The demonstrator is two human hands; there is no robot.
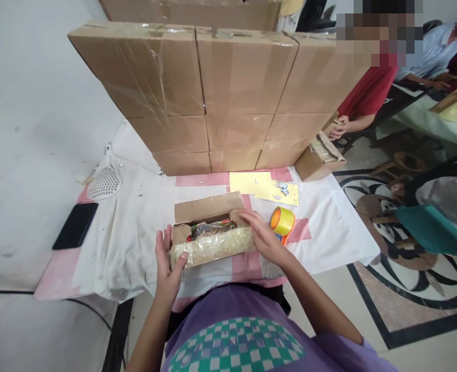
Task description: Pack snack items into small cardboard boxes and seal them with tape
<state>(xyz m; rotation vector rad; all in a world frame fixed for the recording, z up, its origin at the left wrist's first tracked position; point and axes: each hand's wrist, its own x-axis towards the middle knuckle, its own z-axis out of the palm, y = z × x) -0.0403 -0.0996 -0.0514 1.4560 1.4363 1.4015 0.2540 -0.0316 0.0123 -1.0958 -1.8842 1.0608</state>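
A small cardboard box [207, 201] stands on the cloth in front of me with its long rear flap raised. Packets in clear, dark and red wrapping [213, 227] fill it, and its near flap is covered in shiny tape [213, 247]. At the left end, my left hand [169, 261] grips the box, thumb on the near flap and fingers behind the end. My right hand [262, 235] holds the opposite end, its fingers over the small right flap. Just right of that hand sits a roll of yellow tape [283, 220] on an orange dispenser.
Taped cartons [236, 93] form a wall behind the box. Yellow paper [247, 182] with scraps, a black phone [75, 226] and a white perforated swatter [105, 182] lie on the table. A co-worker's hand [339, 127] touches another open box [317, 157] at the right.
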